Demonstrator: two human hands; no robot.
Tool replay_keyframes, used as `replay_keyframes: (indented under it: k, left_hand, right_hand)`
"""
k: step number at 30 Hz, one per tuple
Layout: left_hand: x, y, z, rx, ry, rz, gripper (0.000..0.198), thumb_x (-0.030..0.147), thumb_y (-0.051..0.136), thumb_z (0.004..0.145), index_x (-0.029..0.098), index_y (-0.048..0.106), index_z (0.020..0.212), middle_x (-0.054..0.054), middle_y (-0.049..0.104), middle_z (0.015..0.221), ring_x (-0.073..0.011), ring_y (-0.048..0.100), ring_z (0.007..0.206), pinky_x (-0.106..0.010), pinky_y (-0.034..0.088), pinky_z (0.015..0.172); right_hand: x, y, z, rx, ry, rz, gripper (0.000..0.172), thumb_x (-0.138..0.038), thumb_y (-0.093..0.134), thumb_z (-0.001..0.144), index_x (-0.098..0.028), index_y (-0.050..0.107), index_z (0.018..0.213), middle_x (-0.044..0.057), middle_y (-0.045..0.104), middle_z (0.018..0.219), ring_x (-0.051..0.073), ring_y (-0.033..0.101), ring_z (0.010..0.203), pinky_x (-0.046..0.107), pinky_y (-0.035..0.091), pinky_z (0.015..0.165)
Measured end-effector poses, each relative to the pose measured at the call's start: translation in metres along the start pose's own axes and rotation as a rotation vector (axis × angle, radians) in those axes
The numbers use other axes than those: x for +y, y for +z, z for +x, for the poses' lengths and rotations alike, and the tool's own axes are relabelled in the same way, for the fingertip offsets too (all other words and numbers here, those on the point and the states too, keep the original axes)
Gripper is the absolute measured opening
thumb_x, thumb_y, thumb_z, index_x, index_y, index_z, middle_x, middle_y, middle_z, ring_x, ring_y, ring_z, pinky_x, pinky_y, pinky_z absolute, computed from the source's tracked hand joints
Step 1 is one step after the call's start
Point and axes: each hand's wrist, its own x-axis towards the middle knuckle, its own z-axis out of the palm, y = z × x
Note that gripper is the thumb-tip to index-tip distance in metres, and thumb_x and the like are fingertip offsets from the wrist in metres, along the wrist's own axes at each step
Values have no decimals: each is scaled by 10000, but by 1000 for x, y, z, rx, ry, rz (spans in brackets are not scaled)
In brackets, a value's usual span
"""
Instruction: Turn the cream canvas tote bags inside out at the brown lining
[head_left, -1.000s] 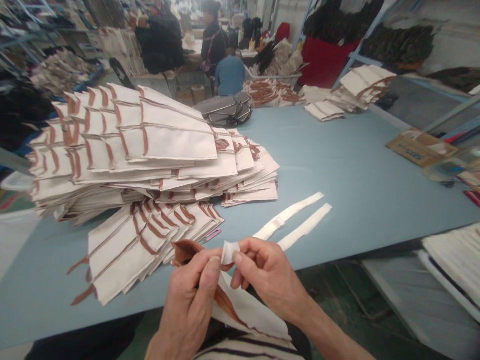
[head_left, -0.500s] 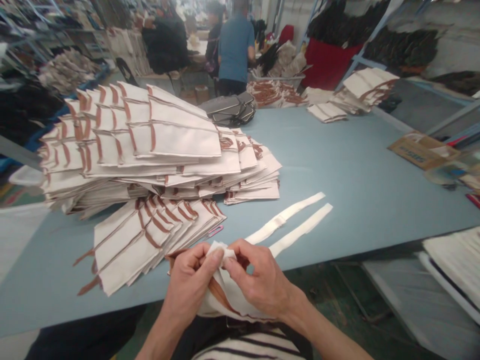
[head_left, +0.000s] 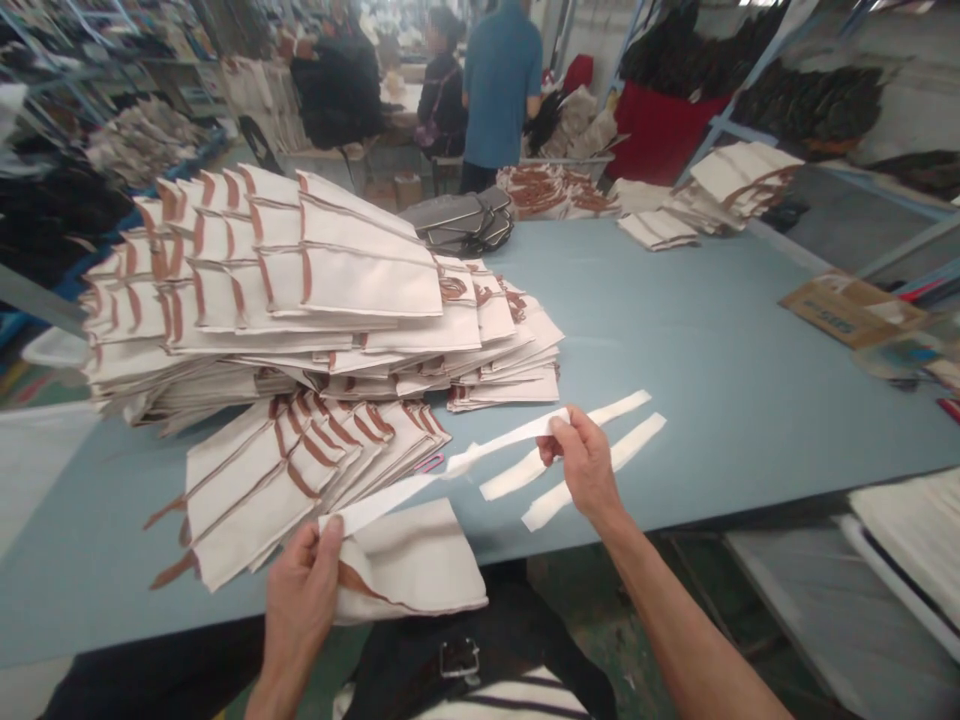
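A white fabric strip (head_left: 394,503) stretches between my two hands, with a bunched spot near its middle. My left hand (head_left: 300,585) pinches its lower left end, and my right hand (head_left: 585,460) grips the upper right end. Under the strip, a cream fabric piece (head_left: 427,555) with brown trim lies at the table's front edge beside my left hand. Two more off-white strips, a farther one (head_left: 619,406) and a nearer one (head_left: 551,503), rest on the table, partly hidden by my right hand. A small pink-edged clip-like thing (head_left: 430,462) lies behind the held strip.
A tall stack of cream pieces with brown trim (head_left: 367,270) covers the table's left side. A fanned pile (head_left: 255,490) lies in front of it. Dark folded items (head_left: 461,220) sit behind, and a cardboard box (head_left: 847,305) stands at right. A person in blue (head_left: 501,85) stands beyond the table (head_left: 675,330).
My hands were close together over the cream piece, pinching white material. Now they are wide apart with the strip drawn out between them. The cream piece has shifted left and lies flatter.
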Motion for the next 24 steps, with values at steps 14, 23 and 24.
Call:
replay_keyframes:
  k: [14,23,24]
  left_hand:
    - [-112,68,25,-66,-27,202,326,439,595,1050,146,665,926,24,643,770,-128,613,628,-288,547,635]
    - [-91,80,46,-146,-61,376,254,382,637,1037,142,689,1104,-45,727,1004,-175,710,831,-360,618,766]
    - [-89,83,49,-151,-67,388,251,376,641,1035,144,690,1118,-51,730,1030,-182,715,858,-369,621,783]
  right_hand:
    - [110,-23,76,71,539,324,346,-373,664,1025,-169,636,1303,100,670,1278,241,697,1060,441,615,892]
    - [117,-19,116,173,593,471,359,-366,668,1024,-173,629,1324,106,656,1316,253,688,1099,460,607,920]
    - [117,-17,122,184,593,473,359,-365,668,1023,-173,629,1324,106,656,1316,253,688,1099,460,607,920]
